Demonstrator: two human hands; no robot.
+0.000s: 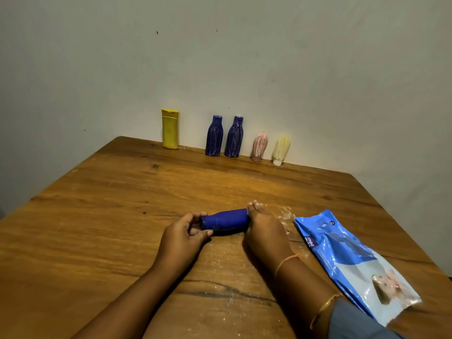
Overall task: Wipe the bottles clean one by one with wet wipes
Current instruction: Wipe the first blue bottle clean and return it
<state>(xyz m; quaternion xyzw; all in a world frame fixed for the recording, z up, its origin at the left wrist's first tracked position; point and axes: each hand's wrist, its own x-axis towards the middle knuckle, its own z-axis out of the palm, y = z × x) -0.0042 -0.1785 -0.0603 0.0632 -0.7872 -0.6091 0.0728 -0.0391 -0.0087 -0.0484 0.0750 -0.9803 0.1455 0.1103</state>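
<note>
While lying sideways on the brown wooden table [97, 216], dark-blue plastic bottle [226, 221] was held: left hand [186, 237] pinched its neck, right hand [265, 228] clasped its base; blue wet-wipe pack [342, 253] beside right hand.

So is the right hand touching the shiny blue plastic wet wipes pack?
Apart. The head view shows bare wooden table between the right hand, which holds the dark blue bottle, and the pack.
</note>
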